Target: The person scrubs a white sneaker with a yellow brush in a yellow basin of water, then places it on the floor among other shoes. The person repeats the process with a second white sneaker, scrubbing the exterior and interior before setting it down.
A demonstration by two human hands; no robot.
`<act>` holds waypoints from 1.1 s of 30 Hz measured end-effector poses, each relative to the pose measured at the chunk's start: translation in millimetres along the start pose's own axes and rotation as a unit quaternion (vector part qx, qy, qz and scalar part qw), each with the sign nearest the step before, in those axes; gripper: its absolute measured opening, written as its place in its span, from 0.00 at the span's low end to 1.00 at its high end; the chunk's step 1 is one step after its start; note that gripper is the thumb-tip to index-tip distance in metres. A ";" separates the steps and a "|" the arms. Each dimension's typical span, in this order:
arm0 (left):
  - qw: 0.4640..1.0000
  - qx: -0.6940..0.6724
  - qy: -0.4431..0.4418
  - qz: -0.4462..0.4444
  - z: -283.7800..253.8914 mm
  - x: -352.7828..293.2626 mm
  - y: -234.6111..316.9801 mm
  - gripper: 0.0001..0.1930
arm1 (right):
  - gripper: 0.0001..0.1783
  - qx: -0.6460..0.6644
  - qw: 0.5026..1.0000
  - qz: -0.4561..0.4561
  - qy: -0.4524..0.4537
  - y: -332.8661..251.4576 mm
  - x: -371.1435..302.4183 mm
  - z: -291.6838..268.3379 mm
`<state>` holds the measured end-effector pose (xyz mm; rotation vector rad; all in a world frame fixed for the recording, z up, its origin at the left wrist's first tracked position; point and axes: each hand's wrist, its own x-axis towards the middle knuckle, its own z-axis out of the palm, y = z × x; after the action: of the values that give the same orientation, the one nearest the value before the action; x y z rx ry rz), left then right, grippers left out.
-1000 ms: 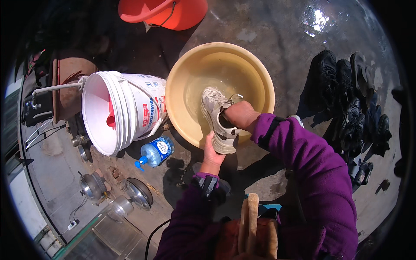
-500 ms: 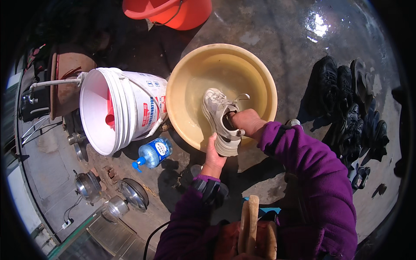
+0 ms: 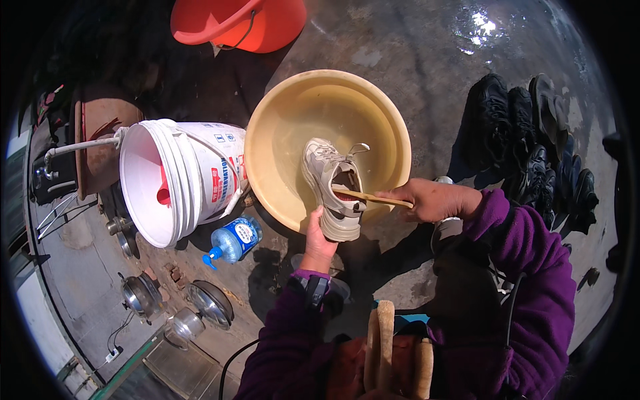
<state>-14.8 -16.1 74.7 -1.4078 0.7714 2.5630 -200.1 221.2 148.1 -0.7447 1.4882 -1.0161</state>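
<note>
A beige-and-white sneaker [image 3: 325, 175] is tilted over the yellow plastic basin [image 3: 395, 133], with its toe toward the far side and its laces loose. My left hand [image 3: 319, 241] grips the sneaker at its heel, thumb along the side. My right hand [image 3: 433, 199] is closed on the light wooden handle of a brush [image 3: 380, 198]. The far end of that brush reaches into the shoe's opening, where its head is mostly hidden. Shallow cloudy water [image 3: 347, 123] lies in the basin.
Left of the basin a white bucket [image 3: 207, 170] lies tipped on its side, near a blue pump bottle [image 3: 233, 240]. A red bucket [image 3: 277, 27] stands beyond. Several dark shoes [image 3: 493, 120] sit at right; metal pots [image 3: 141, 295] are at lower left.
My right hand has drawn back to the right out of the shoe, bringing the brush handle into sight. The left hand still holds the sneaker; the whole view has shifted slightly.
</note>
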 end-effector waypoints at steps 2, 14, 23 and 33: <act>0.994 -0.043 -0.096 -0.013 6.3 -2.7 7.4 0.27 | 0.27 0.162 0.984 0.068 0.029 -4.9 -12.4 -8.6; 0.998 0.061 0.022 0.019 -8.6 55.5 22.5 0.22 | 0.24 0.342 0.903 0.044 0.255 15.1 -19.0 -19.7; 0.720 0.571 0.232 0.318 -17.6 78.1 78.5 0.37 | 0.24 0.263 0.921 0.115 0.264 23.5 -15.4 -10.3; 0.881 0.445 0.131 0.091 51.7 152.7 106.0 0.32 | 0.24 0.046 0.975 0.089 0.200 41.8 11.9 7.1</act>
<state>-175.3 -103.6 12.6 -1.3563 1.8706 1.6587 -191.6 227.3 105.3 -0.3429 1.8013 -1.1326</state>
